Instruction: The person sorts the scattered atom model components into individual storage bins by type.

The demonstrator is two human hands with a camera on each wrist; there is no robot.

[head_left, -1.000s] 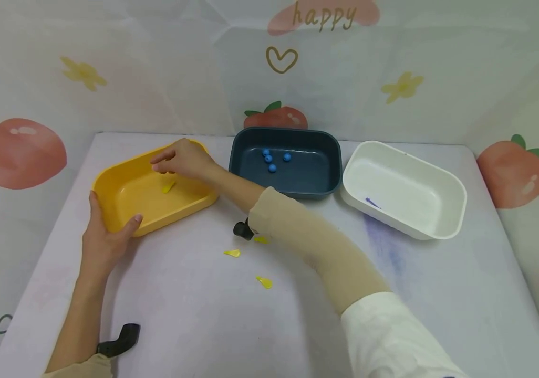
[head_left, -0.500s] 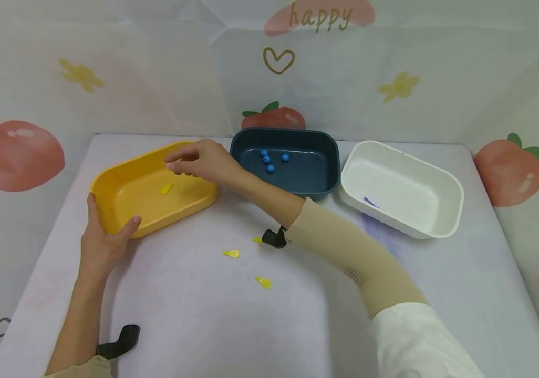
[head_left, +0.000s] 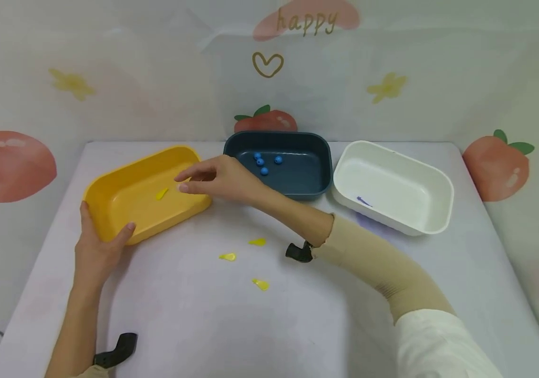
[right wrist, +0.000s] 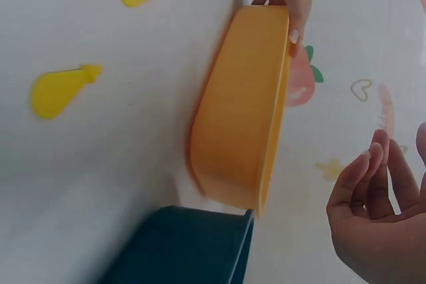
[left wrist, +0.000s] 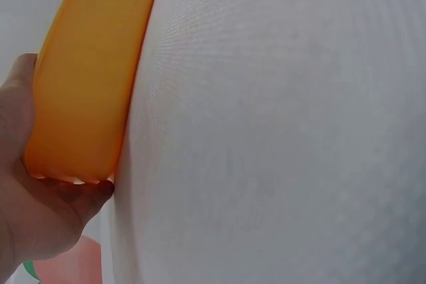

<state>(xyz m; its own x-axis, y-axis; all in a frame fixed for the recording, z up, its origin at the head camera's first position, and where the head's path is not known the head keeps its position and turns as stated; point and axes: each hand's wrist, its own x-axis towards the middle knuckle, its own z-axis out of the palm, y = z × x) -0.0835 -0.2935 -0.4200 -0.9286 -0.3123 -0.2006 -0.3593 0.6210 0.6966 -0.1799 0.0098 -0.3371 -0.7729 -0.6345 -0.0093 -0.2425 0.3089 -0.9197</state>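
Note:
My left hand (head_left: 96,257) grips the near left corner of a yellow tray (head_left: 170,226), thumb at the near rim and fingers round the end wall. In the left wrist view its fingers reach along the tray's underside edge. One flat yellow bulb-shaped piece (head_left: 162,193) lies inside that tray. My right hand (head_left: 224,179) hovers over the tray's right end, fingers loosely bent, nothing visible between them. Three similar pieces lie on the table: one (head_left: 258,241) nearer the trays, one (head_left: 228,256) to its left and one (head_left: 260,284) closest to me.
A dark blue tray (head_left: 298,190) with several blue beads (head_left: 264,171) stands at the back middle, partly behind the right hand. To its right is a white tray (head_left: 439,210) holding a small purple piece (head_left: 364,201). A printed cloth (head_left: 179,94) rises behind the table.
My right hand has drawn back to the right and toward me from over the middle of the yellow tray. The left hand keeps its hold on the corner.

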